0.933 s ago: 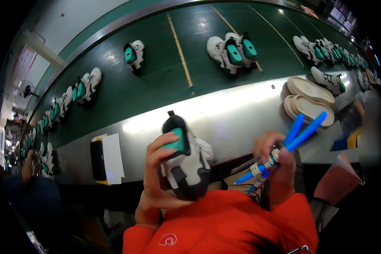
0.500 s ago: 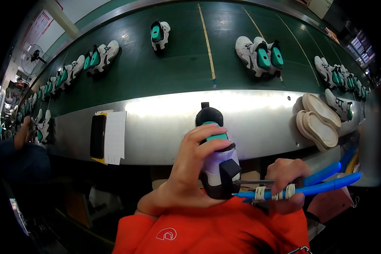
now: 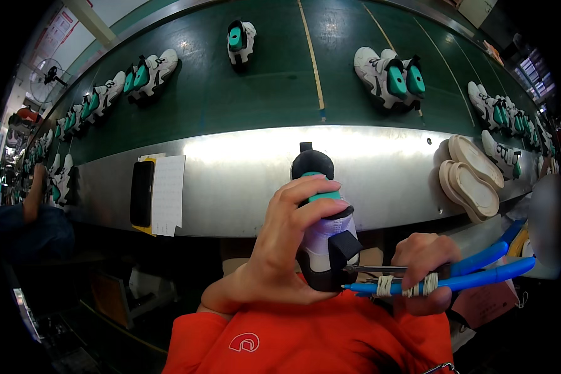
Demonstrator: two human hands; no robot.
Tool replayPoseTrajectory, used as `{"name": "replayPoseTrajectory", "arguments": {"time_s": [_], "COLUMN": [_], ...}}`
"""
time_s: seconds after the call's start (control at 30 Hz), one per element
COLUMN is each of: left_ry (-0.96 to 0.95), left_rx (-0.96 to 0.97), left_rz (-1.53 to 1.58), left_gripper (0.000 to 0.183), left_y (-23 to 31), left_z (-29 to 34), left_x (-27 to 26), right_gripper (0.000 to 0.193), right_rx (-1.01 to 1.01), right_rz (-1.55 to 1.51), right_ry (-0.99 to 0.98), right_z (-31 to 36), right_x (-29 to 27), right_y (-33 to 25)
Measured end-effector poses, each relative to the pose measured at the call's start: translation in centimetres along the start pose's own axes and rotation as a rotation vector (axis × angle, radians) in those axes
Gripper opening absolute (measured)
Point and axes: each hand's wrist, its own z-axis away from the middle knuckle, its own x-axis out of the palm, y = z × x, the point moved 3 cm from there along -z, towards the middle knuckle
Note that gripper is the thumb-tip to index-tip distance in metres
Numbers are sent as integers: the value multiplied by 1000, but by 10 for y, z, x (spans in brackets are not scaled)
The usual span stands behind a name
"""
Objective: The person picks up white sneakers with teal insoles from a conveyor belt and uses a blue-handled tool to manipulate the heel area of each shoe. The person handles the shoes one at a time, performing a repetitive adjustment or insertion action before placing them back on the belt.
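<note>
My left hand [image 3: 280,240] is wrapped round a white and black sneaker [image 3: 321,240], held upright over the near edge of the metal ledge. A green last shows in its opening, partly under my fingers. My right hand [image 3: 422,265] grips a blue-handled, plier-like tool [image 3: 480,258] at the right of the shoe. Cream bands bind a blue pen [image 3: 371,288] along one arm of it. The pen tip and the metal tip beside it reach the black lower edge of the sneaker; I cannot tell whether both touch.
Several sneakers on green lasts, including a pair [image 3: 389,81], stand on the green conveyor belt [image 3: 262,100]. Cream soles [image 3: 474,187] lie on the metal ledge [image 3: 243,187] at right. A phone [image 3: 142,193] rests on papers at left. Another person's arm [image 3: 34,196] shows at far left.
Hands, shoe and tool keep nearly the same pose together. The view has shifted slightly, so the belt and its shoes sit a little higher.
</note>
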Motion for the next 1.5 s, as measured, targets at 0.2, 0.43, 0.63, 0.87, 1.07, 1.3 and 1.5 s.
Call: {"name": "replayPoseTrajectory", "arguments": {"time_s": [0.2, 0.43, 0.63, 0.87, 1.07, 1.3, 1.5], "left_ry": [14, 10, 40, 70, 117, -61, -206], "left_rx": [2, -21, -97, -95, -112, 244, 692], "left_rz": [15, 20, 98, 117, 157, -43, -641], "left_gripper": [76, 78, 85, 93, 93, 80, 52], "left_y": [-1, -2, -8, -23, -33, -34, -71], "left_z": [2, 4, -10, -23, -21, 29, 122], "left_x": [-3, -7, -12, -20, -23, -43, -4], "right_gripper": [31, 29, 32, 36, 28, 37, 31], "right_rx": [-47, 22, 106, 228, -91, 151, 304], "right_rz": [15, 53, 384, 447, 248, 138, 17], "right_ry": [47, -30, -223, -34, 106, 648, 847], "right_z": [1, -11, -49, -76, -69, -2, 59], "right_x": [4, 9, 14, 23, 4, -68, -91], "right_y": [6, -1, -16, -12, 3, 57, 134]}}
